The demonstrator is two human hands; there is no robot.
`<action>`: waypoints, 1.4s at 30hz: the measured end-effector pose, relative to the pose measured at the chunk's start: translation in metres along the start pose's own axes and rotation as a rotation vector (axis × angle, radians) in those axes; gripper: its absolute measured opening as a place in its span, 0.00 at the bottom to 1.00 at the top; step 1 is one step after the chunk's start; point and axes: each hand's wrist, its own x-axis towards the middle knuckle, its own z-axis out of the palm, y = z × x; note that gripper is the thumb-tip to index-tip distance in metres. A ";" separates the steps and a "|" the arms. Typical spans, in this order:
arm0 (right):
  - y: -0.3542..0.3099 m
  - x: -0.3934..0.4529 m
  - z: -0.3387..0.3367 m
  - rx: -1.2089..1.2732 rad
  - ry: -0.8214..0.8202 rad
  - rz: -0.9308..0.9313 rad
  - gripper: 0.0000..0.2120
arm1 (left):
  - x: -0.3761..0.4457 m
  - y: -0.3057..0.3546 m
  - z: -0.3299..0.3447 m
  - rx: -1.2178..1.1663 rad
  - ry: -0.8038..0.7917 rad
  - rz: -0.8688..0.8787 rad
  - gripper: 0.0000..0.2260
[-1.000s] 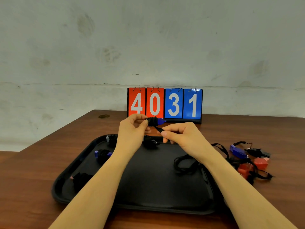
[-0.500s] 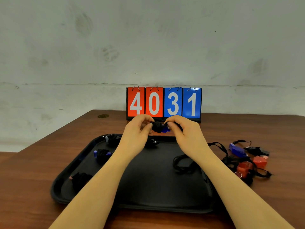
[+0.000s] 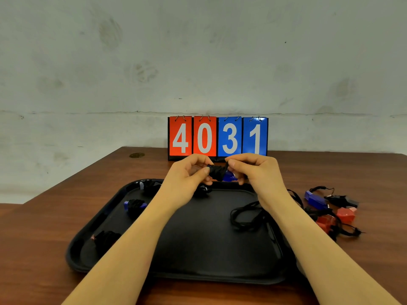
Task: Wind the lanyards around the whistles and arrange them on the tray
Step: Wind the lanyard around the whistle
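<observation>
- Both hands are up over the far edge of the black tray [image 3: 176, 269], sharing one blue whistle [image 3: 229, 176] that's mostly buried under wound black lanyard [image 3: 217, 171].
- Left hand [image 3: 187, 179]: fingers closed, thumb and forefinger pinching the wrapped end of the bundle.
- Right hand [image 3: 256, 172]: fingers curled shut on the other end, nipping the cord right at the top.
- On the tray I count four wound bundles: one at the far left corner [image 3: 148, 185], a blue one [image 3: 134, 205] below it, one near the front left [image 3: 105, 237], and one [image 3: 203, 190] half hidden behind the left wrist.
- One loose black lanyard [image 3: 244, 216] is also lying on the tray's right side.
- Off to the right on the wooden surface [image 3: 44, 249] there's a tangle of unwound whistles: one blue [image 3: 315, 198], one black [image 3: 343, 200], two red [image 3: 345, 214] [image 3: 325, 222].
- Flip scoreboard [image 3: 218, 137] at the back reads 4031: two red cards, two blue.
</observation>
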 end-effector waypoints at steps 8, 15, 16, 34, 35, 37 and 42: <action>-0.002 0.001 0.000 0.228 -0.056 0.168 0.06 | -0.001 0.000 -0.001 -0.364 0.028 -0.087 0.08; 0.002 -0.002 0.008 0.246 -0.062 0.118 0.06 | 0.000 -0.001 0.002 -0.599 0.104 -0.114 0.07; 0.002 -0.003 0.008 0.253 -0.078 0.107 0.06 | 0.001 -0.001 0.001 -0.616 0.124 -0.115 0.07; 0.003 -0.004 0.007 0.176 -0.148 0.029 0.05 | -0.001 0.001 0.002 -0.675 0.058 -0.142 0.07; 0.003 -0.004 0.008 0.163 -0.145 0.029 0.05 | -0.001 0.001 0.002 -0.654 0.050 -0.160 0.07; 0.003 -0.004 0.007 0.149 -0.112 0.043 0.04 | -0.001 -0.001 0.003 -0.599 0.021 -0.182 0.06; 0.003 -0.003 0.008 0.141 -0.077 0.067 0.04 | -0.001 -0.005 0.005 -0.449 0.044 -0.154 0.10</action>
